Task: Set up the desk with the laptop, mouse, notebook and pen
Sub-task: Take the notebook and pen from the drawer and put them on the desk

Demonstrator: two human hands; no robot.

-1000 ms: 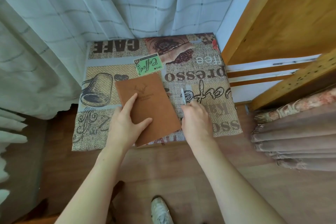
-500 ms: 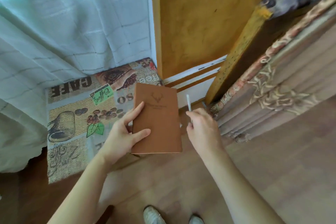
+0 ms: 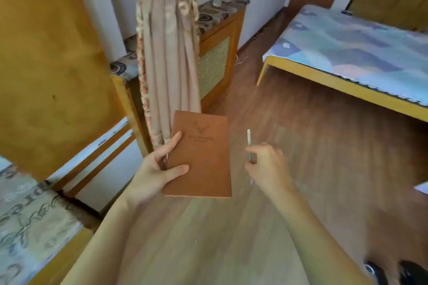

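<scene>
Notebook (image 3: 203, 157) and pen (image 3: 249, 140) are both in hand and off any surface, held out over the wooden floor (image 3: 324, 146) at the middle of the frame. The left of the two hands (image 3: 154, 172) clasps the brown notebook by its left edge, thumb across the cover and fingers beneath, the cover facing up and roughly level. The right hand (image 3: 268, 166) is closed around the pen, whose pale upper end stands up above the fingers, just right of the notebook and not touching it. No laptop or mouse can be seen anywhere, and no desk that is clearly the one to be set up. Around the hands stand a gathered curtain (image 3: 169, 65) at upper centre, a low wooden cabinet (image 3: 220, 53) behind it, a bed (image 3: 359, 53) at upper right and a patterned cloth (image 3: 30, 220) at lower left. By my reading, two of the four things are fetched but not laid down; placing them, and the laptop and mouse, seems left to do.
</scene>
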